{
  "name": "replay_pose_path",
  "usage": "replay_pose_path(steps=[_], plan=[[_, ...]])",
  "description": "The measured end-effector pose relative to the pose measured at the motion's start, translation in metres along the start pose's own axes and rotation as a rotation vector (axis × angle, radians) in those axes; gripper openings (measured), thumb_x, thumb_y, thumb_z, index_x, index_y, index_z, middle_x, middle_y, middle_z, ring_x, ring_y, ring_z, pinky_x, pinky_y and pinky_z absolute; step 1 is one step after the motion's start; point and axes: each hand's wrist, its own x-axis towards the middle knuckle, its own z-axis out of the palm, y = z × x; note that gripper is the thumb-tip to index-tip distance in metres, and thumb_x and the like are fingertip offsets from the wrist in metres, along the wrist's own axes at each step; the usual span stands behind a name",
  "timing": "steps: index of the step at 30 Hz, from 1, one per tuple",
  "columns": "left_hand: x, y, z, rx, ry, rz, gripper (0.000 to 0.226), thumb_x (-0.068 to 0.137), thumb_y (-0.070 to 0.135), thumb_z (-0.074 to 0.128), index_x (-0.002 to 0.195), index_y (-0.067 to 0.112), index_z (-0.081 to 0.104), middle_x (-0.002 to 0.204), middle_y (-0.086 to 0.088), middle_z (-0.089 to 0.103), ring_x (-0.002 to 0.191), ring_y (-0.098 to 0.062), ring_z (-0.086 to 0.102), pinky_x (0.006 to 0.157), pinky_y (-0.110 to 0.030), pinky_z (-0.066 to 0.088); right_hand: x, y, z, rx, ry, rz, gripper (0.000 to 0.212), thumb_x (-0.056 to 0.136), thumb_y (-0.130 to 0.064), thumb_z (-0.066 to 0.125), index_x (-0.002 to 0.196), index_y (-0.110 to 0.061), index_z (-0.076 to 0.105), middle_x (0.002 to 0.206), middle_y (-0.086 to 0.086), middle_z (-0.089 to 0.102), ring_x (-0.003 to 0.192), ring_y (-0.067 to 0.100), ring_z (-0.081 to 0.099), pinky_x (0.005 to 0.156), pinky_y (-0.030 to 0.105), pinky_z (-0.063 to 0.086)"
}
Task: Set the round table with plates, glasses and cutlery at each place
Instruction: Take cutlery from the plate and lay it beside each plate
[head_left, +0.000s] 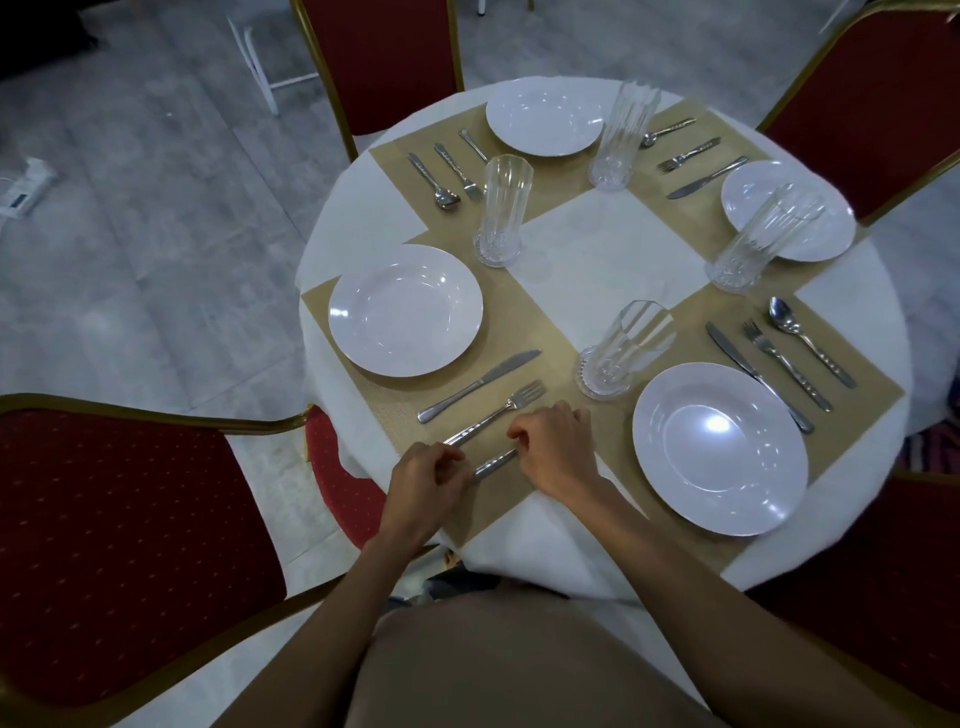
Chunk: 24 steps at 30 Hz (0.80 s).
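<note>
A round white-clothed table (363, 208) carries beige placemats with white plates, ribbed glasses and cutlery. At the near-left place lie a plate (405, 310), a knife (478, 385) and a fork (498, 410). Parallel to the fork lies a third steel utensil (493, 462), only its handle showing. My left hand (423, 480) pinches the handle's near end with curled fingers. My right hand (553, 447) curls over the far end and hides its head. A glass (615, 353) stands just beyond my right hand, and the near-right plate (719, 448) lies to its right.
Red chairs with gold frames ring the table: one at the near left (119, 525), others at the back (379, 52) and far right (878, 104). Three more glasses (501, 210) (623, 136) (761, 239) stand around the middle. Grey tiled floor lies to the left.
</note>
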Motion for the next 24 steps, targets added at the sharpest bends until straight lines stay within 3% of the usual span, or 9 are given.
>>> replay_pose_path(steps=[6,11,19,24], plan=[[-0.007,0.005,0.004,0.087,-0.025,0.041,0.020,0.085,0.031,0.073,0.103,0.022,0.071,0.095,0.007,0.062,0.085,-0.005,0.056,0.078,-0.027,0.054,-0.015,0.005,0.011,-0.019,-0.055,-0.009,0.023,0.094,-0.021,0.059,0.109,-0.033,0.071,0.099,-0.005,0.067,0.111,0.020,0.050,0.096,0.036,0.031],[-0.012,0.005,0.008,0.111,-0.025,0.043,0.020,0.085,0.029,0.073,0.104,0.022,0.071,0.095,0.008,0.062,0.087,-0.006,0.056,0.080,-0.029,0.055,-0.019,0.005,0.016,0.017,-0.032,-0.010,0.024,0.093,-0.015,0.060,0.109,-0.029,0.070,0.099,-0.005,0.069,0.106,0.018,0.055,0.109,0.040,0.028],[-0.013,0.006,0.011,0.126,0.012,0.035,0.017,0.086,0.026,0.073,0.101,0.020,0.075,0.094,0.004,0.067,0.087,-0.010,0.058,0.080,-0.035,0.056,-0.019,0.000,0.021,0.113,0.004,0.004,0.023,0.093,-0.013,0.063,0.107,-0.028,0.073,0.093,-0.006,0.071,0.099,0.017,0.056,0.090,0.032,0.031],[-0.013,0.006,0.009,0.135,0.007,0.036,0.017,0.087,0.026,0.073,0.102,0.020,0.075,0.094,0.004,0.066,0.087,-0.010,0.058,0.080,-0.034,0.056,-0.015,0.002,0.023,0.169,0.010,0.002,0.019,0.091,-0.016,0.067,0.104,-0.027,0.075,0.094,-0.008,0.074,0.097,0.014,0.061,0.093,0.031,0.031]])
